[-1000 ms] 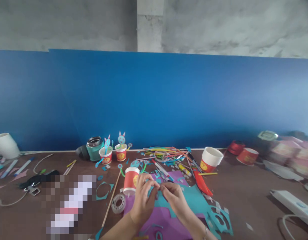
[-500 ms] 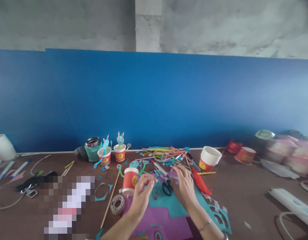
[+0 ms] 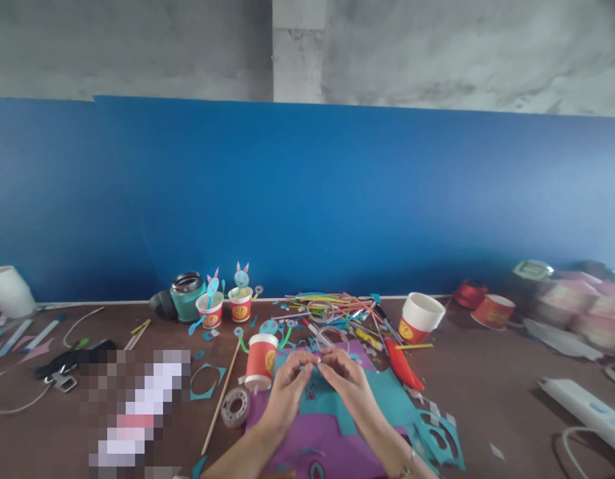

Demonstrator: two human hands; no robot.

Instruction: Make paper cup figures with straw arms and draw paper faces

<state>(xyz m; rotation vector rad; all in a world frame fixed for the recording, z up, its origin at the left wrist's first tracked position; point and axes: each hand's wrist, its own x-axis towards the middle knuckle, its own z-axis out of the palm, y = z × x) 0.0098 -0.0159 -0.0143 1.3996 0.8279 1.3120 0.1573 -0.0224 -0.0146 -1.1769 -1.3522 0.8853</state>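
Note:
My left hand (image 3: 290,382) and my right hand (image 3: 345,378) meet fingertip to fingertip over the coloured paper. Pinched between them is a small white piece (image 3: 318,360), too small to make out fully. Under the hands lie a teal paper sheet (image 3: 387,399) and a purple paper sheet (image 3: 317,439), with a small pink-and-blue cutout (image 3: 310,392) beside my left hand. A red-and-white paper cup (image 3: 257,362) stands upside down at the left, bearing a blue face and green arms. Just beyond my fingers rests a clear ring (image 3: 332,328). The scissors are hidden.
A tape roll (image 3: 227,414) and a wooden stick (image 3: 220,402) lie left of the paper. Several coloured sticks (image 3: 332,306) are heaped at the back. Two cups with rabbit figures (image 3: 241,306), stacked white cups (image 3: 423,309), a red pouch (image 3: 404,364) and a power strip (image 3: 586,409) surround the area.
My right hand has moved left from beside the clear ring and closed its fingertips at my left hand. The scissors are now covered, while a yellow tube and the ring show more clearly.

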